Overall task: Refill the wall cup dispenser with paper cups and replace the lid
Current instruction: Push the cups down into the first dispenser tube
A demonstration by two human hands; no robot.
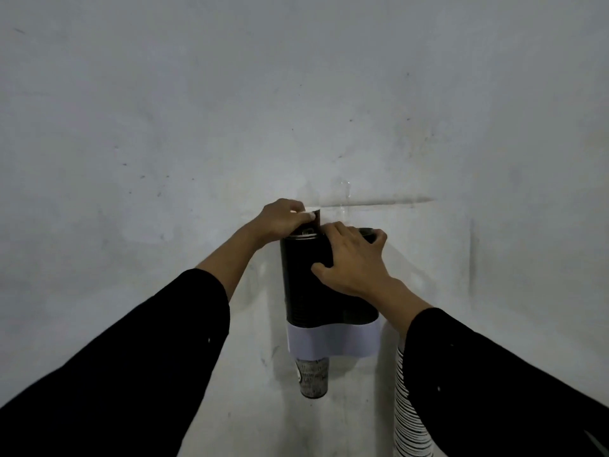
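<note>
Your left hand (pixel 285 217) is at the top of the left tube (pixel 301 278), fingers curled over something small and pale at the rim. It may be the lid or a cup edge; the light is too poor to say which. The grip is narrow, a pinch from above, which suits pressing or seating a part down into the mouth of the tube.

Your right hand (pixel 351 258) is spread wide across the dispenser (pixel 329 341). The thumb presses the front of the left tube while the fingers reach over and hook the rim of the right tube (pixel 367 234). It is bracing, not carrying anything, likely so the housing does not shift on the wall (pixel 296 94) while your left hand works.

The dispenser is fixed to the wall straight ahead, two dark tubes side by side above a pale band. A printed cup (pixel 313 377) pokes out of the bottom of the left tube, so that side already holds cups. A tall sleeve of striped cups (pixel 412 420) stands just below and right of the dispenser, partly behind your right sleeve, close to hand for the right tube. The right tube's mouth looks open, so I judge the refill only part done.
</note>
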